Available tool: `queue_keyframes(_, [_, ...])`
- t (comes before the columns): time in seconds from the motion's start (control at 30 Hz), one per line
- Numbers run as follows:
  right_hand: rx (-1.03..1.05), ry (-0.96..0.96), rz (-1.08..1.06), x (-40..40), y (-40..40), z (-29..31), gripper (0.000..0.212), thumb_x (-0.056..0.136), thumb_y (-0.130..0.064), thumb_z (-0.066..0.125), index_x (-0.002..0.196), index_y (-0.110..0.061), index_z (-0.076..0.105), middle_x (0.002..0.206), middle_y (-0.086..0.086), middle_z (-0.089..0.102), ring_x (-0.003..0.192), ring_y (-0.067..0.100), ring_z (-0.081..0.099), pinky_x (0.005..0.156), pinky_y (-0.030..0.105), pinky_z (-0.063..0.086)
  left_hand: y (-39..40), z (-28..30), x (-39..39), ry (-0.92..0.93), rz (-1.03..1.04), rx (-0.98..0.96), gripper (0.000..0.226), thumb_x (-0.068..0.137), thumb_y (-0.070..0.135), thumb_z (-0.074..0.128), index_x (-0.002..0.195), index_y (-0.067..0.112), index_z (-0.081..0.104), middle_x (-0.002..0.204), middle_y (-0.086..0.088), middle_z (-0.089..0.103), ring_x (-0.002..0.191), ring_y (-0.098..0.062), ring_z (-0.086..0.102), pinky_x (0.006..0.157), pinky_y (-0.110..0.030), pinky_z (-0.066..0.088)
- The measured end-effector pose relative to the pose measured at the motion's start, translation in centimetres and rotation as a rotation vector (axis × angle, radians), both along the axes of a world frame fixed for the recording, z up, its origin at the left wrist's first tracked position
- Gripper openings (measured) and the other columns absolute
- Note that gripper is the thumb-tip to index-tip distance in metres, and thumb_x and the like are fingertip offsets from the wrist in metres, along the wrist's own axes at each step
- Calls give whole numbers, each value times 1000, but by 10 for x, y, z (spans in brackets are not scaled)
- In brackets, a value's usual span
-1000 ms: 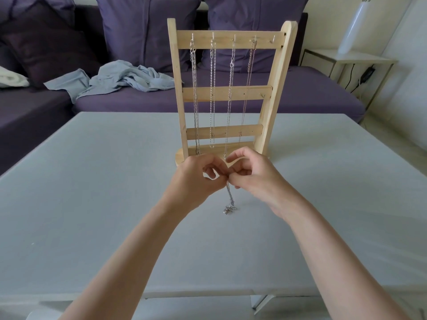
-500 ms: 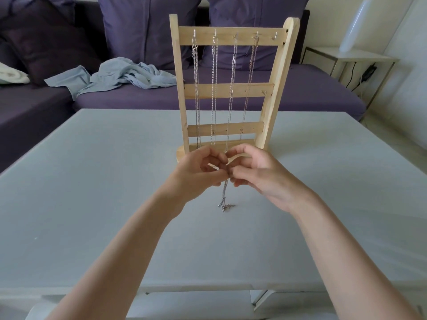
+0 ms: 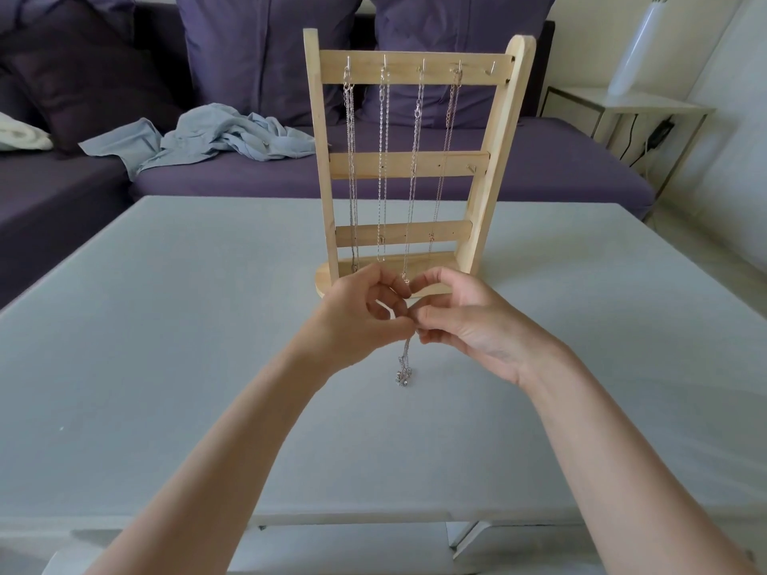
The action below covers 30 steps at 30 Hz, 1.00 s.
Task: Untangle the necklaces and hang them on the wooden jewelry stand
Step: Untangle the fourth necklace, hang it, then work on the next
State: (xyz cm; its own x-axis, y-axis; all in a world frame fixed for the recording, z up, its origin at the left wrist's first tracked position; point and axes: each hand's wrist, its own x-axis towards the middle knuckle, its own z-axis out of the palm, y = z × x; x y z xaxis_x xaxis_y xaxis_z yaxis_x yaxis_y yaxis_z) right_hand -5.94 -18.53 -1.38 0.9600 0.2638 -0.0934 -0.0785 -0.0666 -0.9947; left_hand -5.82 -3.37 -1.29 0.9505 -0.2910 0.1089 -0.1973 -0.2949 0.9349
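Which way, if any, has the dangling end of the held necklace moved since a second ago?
Yes, slightly: the necklace's dangling end has shifted left against the wooden stand's base.

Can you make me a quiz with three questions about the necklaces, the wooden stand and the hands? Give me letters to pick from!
1. Where is the wooden jewelry stand?
A. on the sofa
B. on the grey table
C. on the floor

2. How many necklaces hang from the top bar?
A. one
B. four
C. seven

3. What is happening with the loose necklace?
A. it lies flat, untouched
B. it hangs on a hook
C. both hands pinch it

Answers:
1. B, its base stands on the table, in front of the purple sofa.
2. B, four chains hang side by side; the hook at the far right is bare.
3. C, the left hand and right hand meet on it, and its end dangles below.
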Motion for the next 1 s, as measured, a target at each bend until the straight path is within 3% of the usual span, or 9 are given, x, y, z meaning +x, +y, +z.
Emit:
queue_keyframes(0.37, [49, 118, 8, 1, -3, 1, 25, 85, 12, 51, 95, -10, 49, 73, 12, 54, 55, 15, 48, 61, 23, 46, 0, -2, 1, 24, -26, -13, 29, 73, -3, 66, 90, 16, 52, 69, 5, 59, 65, -16, 44, 57, -22, 38])
queue_keyframes(0.67, [30, 176, 3, 3, -7, -1, 26, 83, 12, 53, 97, -9, 50, 69, 9, 55, 53, 14, 50, 59, 23, 47, -6, -7, 1, -55, -32, 103, 38, 69, 2, 67, 87, 27, 44, 68, 7, 59, 57, -8, 42, 58, -25, 40])
queue_keyframes(1.0, [46, 140, -5, 2, -6, 2, 27, 84, 13, 52, 100, -9, 51, 90, 21, 55, 72, 24, 51, 64, 24, 50, -10, -14, 0, -153, 50, 78, 41, 69, 4, 68, 86, 29, 40, 65, 8, 57, 54, -3, 42, 55, -17, 39])
